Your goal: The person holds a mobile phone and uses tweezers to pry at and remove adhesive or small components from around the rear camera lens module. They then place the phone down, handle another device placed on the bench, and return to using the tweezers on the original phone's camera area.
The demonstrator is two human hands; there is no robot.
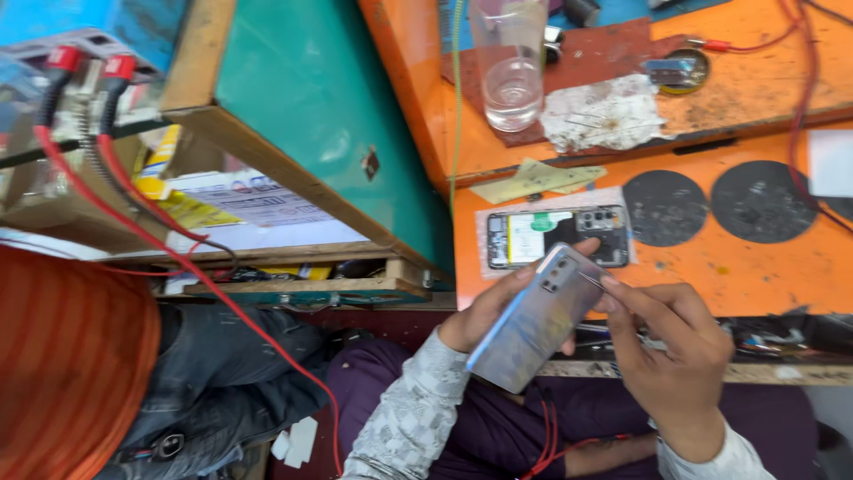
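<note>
Gripping silver phone back cover (537, 322), left hand (484, 311), right hand (668, 342) pinching tweezers (590, 278), opened phone (557, 236) behind.

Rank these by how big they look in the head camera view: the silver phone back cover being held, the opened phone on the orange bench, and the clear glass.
1. Silver back cover, though it is nearest the camera.
2 and 3. Opened phone and clear glass look alike; unsure.

Left hand (484, 311) mostly behind silver phone back cover (536, 318); tweezer tip too small.
</note>
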